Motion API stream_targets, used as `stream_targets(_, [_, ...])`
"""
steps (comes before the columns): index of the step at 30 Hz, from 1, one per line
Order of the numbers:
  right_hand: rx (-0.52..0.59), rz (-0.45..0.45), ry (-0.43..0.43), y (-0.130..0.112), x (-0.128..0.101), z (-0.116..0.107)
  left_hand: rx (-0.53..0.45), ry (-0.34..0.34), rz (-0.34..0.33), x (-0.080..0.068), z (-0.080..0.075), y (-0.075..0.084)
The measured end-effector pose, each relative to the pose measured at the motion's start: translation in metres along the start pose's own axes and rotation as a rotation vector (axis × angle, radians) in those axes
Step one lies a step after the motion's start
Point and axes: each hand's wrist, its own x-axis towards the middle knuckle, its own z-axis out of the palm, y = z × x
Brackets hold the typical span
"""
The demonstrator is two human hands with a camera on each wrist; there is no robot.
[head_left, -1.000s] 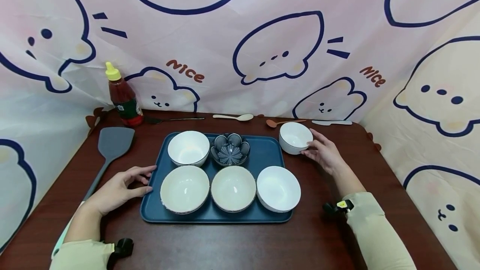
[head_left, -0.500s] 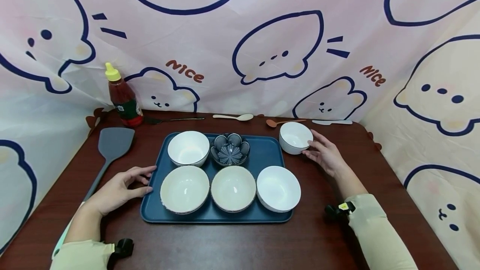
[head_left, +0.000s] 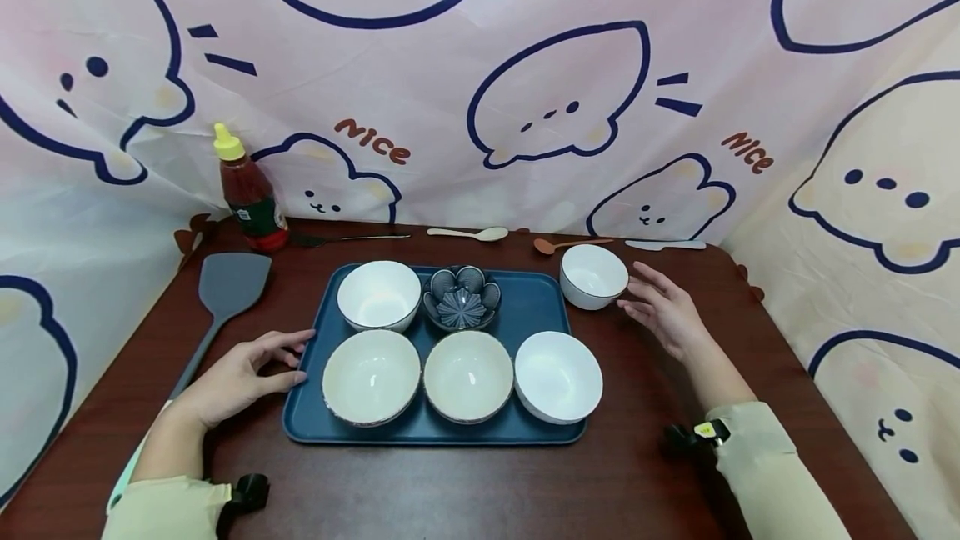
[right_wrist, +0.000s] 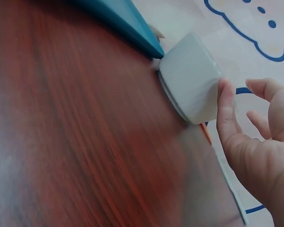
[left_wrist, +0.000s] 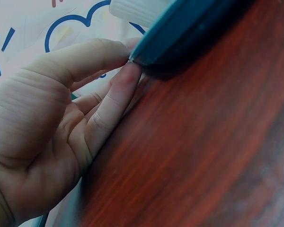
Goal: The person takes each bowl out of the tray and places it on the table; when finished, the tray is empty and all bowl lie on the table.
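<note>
The right hand [head_left: 666, 313] has drawn back from the small white bowl [head_left: 593, 275]: a moment ago its fingers lay against the bowl's side, and now they hover just beside it, spread and holding nothing. So the bowl looks set down, standing upright on the table [head_left: 465, 482] just off the tray's [head_left: 528, 305] far right corner. It is plain white, empty and deep-sided. The left hand [head_left: 238, 375] has not moved, its relaxed fingertips touching the tray's left edge.

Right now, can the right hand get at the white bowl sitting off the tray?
Probably yes: the right hand is open just beside the white bowl, with nothing between them.
</note>
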Motion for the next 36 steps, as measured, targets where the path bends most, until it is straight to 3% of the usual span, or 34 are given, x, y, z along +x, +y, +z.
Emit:
stream_targets(10, [-0.096,-0.044,-0.035,-0.003,-0.030,-0.005,0.005,-0.006,-0.022,-0.001,0.001,0.001])
stream_targets(24, [-0.355,-0.074,-0.275,-0.002,-0.069,0.015,-0.012,0.001,0.011,-0.002,-0.001,0.001])
stream_targets(36, [-0.421,-0.039,-0.452,0.015,-0.075,0.026,-0.026,-0.002,0.012,-0.002,0.000,-0.001])
